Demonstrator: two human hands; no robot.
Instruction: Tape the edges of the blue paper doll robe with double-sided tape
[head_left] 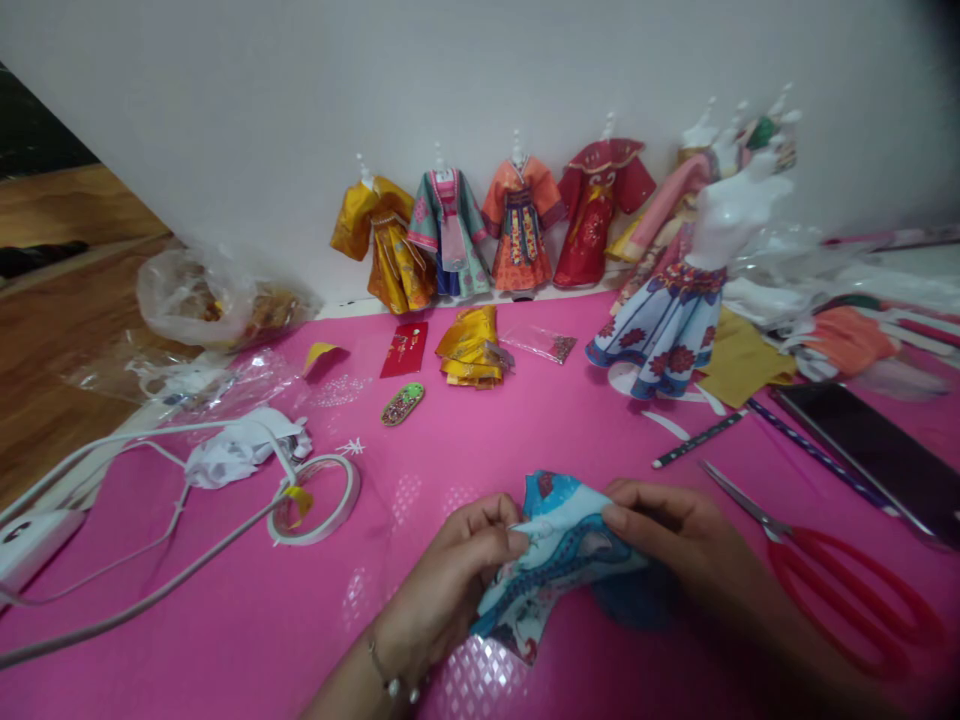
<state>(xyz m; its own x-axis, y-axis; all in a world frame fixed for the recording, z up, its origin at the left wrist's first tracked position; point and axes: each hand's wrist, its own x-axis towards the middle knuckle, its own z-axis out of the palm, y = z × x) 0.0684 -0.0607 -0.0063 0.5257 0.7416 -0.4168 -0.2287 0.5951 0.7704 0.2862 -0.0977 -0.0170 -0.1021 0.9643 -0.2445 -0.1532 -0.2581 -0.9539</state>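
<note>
In the head view, the blue cloth (559,550) spans the space between your two hands, over the near middle of the pink bench (247,620). Your left grip (461,560) pinches its left side between thumb and curled fingers; your right grip (682,535) pinches its upper right side the same way, thumb on top. One corner stands up between your hands, a printed flap drops below your left thumb, and a darker blue part hangs in shadow beneath your right hand.

The material you hold looks thin and soft, creased into folds, with pale areas, teal bands and a patch of dark, curling print. Your bench's covering is smooth and slightly glossy, catching diamond-patterned light near your left wrist, which wears a thin bracelet (394,687) with small round beads.

To your right lie scissors (780,530) with looped red handles and narrow metal blades; beyond them is a flat, dark phone (874,450). To your left sits a ring-shaped tape roll (351,500), a cable passing over it. Ahead, you have glossy, folded gold fabric (470,350) and a white mannequin (727,220) wearing a flared, pleated skirt (664,325) with red flower shapes.
</note>
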